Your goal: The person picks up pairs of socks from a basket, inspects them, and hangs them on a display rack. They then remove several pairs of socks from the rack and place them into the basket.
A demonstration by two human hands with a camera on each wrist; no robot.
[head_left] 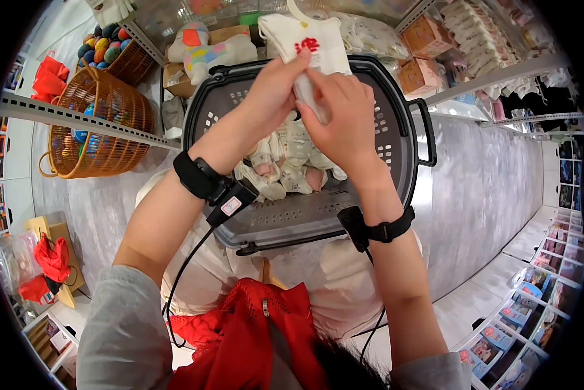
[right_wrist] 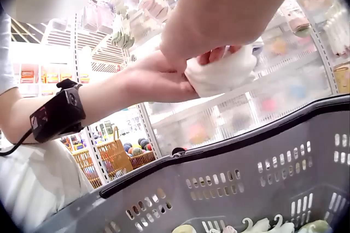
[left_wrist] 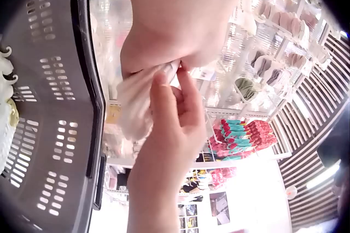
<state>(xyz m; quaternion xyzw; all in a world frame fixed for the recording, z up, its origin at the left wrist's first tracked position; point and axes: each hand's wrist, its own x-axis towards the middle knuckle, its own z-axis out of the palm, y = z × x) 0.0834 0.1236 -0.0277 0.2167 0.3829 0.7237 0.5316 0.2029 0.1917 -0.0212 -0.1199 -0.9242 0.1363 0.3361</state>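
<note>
Over the far part of a grey basket, both hands hold a white sock with a red motif and a pale hook at its top. My left hand grips it from the left, thumb lying up along the fabric near the red motif. From the right, my right hand pinches the cloth lower down. In the left wrist view, the thumb and fingers of the right hand close on the bunched white fabric. Several white socks, some with hooks, lie in the basket below.
Wicker baskets with colourful balls stand at the left behind a white shelf post. A plush toy and cardboard boxes sit beyond the basket. Shelves with packaged goods flank the right, and a black handle juts from the basket's right side.
</note>
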